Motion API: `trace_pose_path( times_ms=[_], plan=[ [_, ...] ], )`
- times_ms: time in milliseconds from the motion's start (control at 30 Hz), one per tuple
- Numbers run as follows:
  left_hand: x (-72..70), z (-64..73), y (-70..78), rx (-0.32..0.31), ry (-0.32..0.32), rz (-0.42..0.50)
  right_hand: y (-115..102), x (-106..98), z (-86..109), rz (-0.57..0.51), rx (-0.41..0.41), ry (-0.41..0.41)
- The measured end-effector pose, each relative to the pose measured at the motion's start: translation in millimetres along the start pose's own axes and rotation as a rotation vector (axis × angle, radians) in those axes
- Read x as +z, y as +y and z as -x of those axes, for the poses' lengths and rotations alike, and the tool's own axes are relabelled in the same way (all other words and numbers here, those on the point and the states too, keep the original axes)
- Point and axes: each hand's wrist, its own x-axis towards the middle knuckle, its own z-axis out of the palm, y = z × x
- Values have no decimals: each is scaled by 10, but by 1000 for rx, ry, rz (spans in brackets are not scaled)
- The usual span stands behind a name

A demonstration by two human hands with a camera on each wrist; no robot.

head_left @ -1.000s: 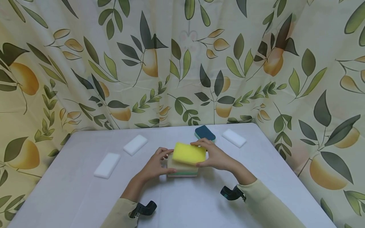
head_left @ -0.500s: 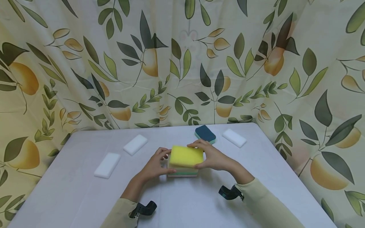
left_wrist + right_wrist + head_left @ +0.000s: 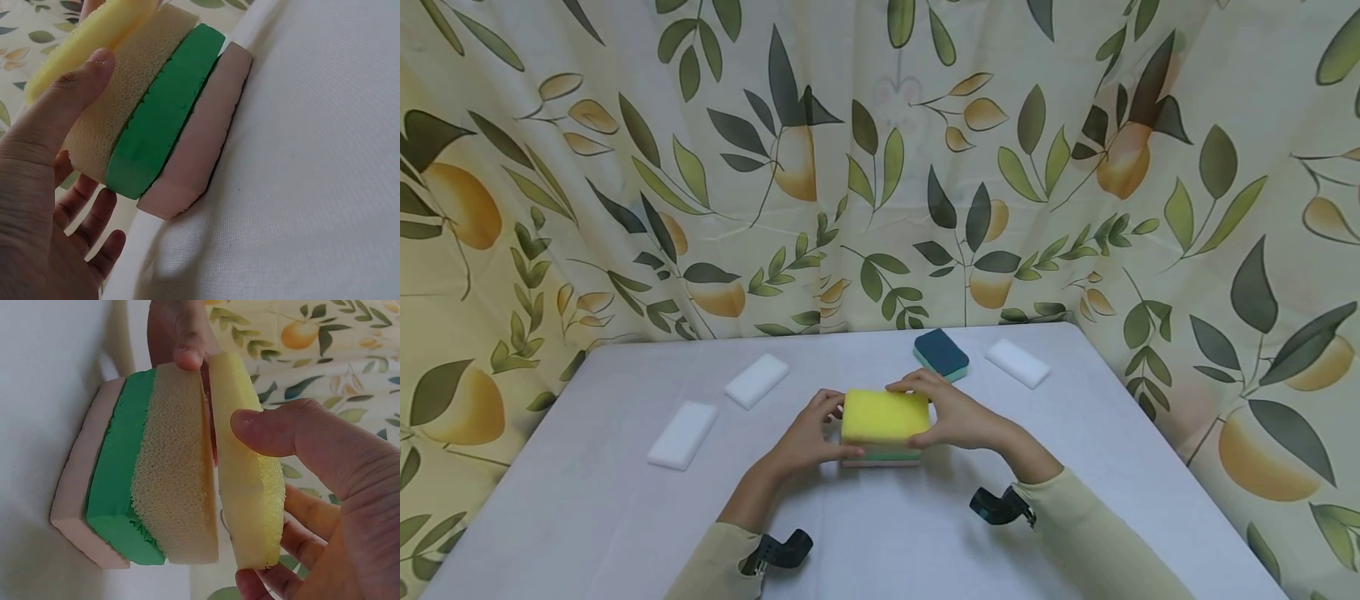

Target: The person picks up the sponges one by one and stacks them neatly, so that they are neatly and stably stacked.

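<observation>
My right hand (image 3: 962,418) pinches a yellow sponge (image 3: 886,414) between thumb and fingers, just over a stack at the middle of the table. In the right wrist view a narrow, wedge-shaped gap parts it from the beige sponge (image 3: 175,469) below. Under the beige one come a green sponge (image 3: 165,119) and, lowest on the cloth, a pink sponge (image 3: 200,134). My left hand (image 3: 808,432) steadies the stack from the left, its thumb on the near side of the beige sponge and its fingers round the far side.
Behind my right hand lies a dark blue-topped sponge (image 3: 941,353) with a green side. White blocks lie on the table: one at the back right (image 3: 1017,364), and two on the left, one block farther back (image 3: 757,382) and one block nearer (image 3: 682,435). A patterned curtain (image 3: 880,250) hangs behind the table.
My right hand has brought the yellow sponge left and down, from an offset, tilted position to lining up over the stack. My left hand has stayed in place.
</observation>
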Motion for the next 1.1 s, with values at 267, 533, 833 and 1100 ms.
trace_pose_path(
  times_ms=[267, 533, 833, 1100],
  plan=[
    [-2, -5, -6, -5, -4, -1, -4, 6, -30, -3, -7, -23],
    [0, 0, -5, -13, -6, 14, 6, -10, -47, 10, -7, -31],
    [4, -3, 5, -30, -2, 7, 20, -7, -80, 1, -7, -41],
    [0, -1, 21, -45, -5, 0, 51, 12, -82, 3, -25, -56]
  ],
)
